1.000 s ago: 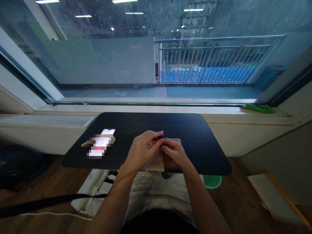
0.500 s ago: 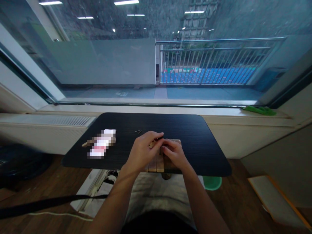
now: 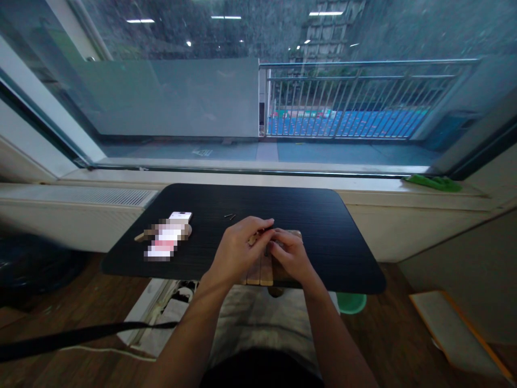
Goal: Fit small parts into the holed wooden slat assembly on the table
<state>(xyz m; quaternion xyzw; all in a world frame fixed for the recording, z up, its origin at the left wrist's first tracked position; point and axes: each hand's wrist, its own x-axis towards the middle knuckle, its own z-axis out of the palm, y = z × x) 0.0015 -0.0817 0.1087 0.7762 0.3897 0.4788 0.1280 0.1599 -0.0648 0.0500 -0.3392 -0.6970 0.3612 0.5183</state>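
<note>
At the near edge of the table [image 3: 337,248] lies a wooden piece [image 3: 266,274], slatted from near to far. Above it, about equally near, the left hand [image 3: 242,240] and right hand [image 3: 292,254] curl together; whether they grip anything I cannot tell. Two thin metal pieces [image 3: 232,217] lie farther back on the table.

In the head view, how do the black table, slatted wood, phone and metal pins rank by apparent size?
1. Black table
2. Slatted wood and phone: unsure which looks larger, since the left hand and right hand hide part of the wood
3. Metal pins
</note>
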